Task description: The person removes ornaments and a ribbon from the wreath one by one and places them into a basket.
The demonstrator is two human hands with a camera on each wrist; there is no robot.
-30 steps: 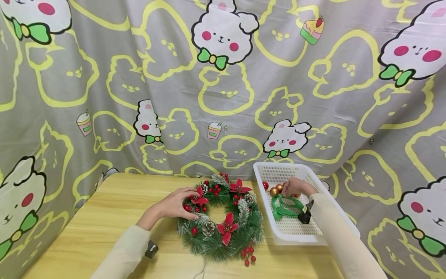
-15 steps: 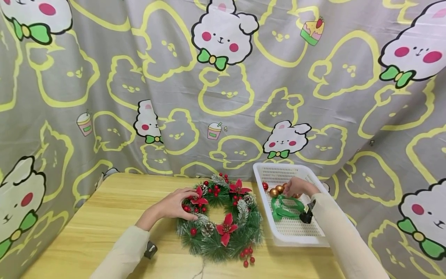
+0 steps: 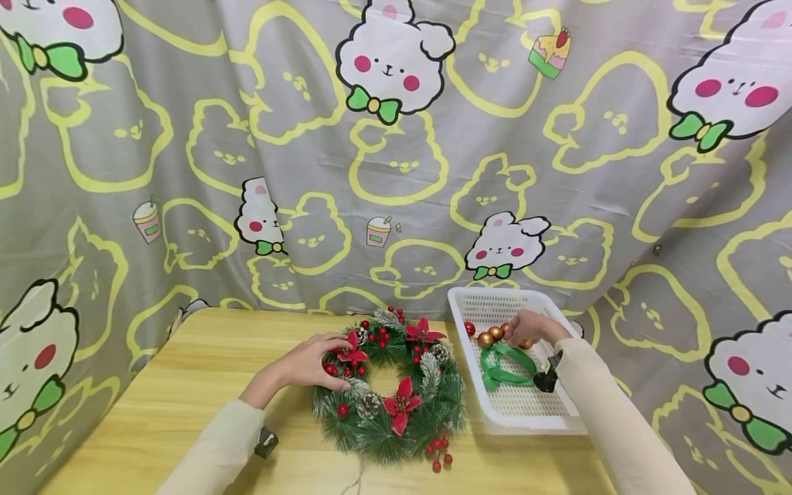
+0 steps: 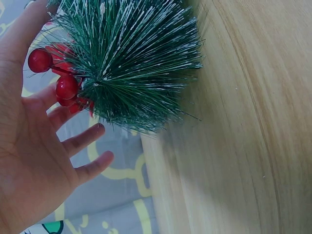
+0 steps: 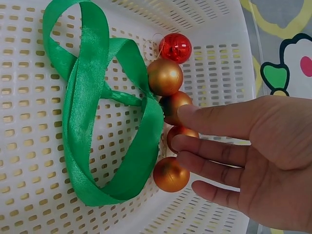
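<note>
A green Christmas wreath (image 3: 380,440) with red poinsettias, berries and pinecones lies on the table. My left hand (image 3: 312,361) rests over its left side, thumb toward the front; in the left wrist view the hand (image 4: 34,151) has its fingers spread beside red berries (image 4: 67,87). My right hand (image 3: 533,326) reaches into a white plastic basket (image 3: 532,426). Seen from the right wrist, its fairly straight thumb and fingertips overlap two middle gold balls (image 5: 176,106) in a row of several. A shiny red ball (image 5: 175,48) ends the row, and a green ribbon (image 5: 83,112) lies beside it.
The wooden table (image 3: 204,357) carries wreath and basket side by side. A loose berry sprig (image 3: 438,450) sticks out at the wreath's front right, and a thin twine (image 3: 359,478) trails toward the near edge. A patterned curtain (image 3: 297,172) hangs behind.
My right hand has shifted slightly right among the gold balls, and more of them show. The ribbon loop beside it looks a little more spread. My left hand stays on the wreath.
</note>
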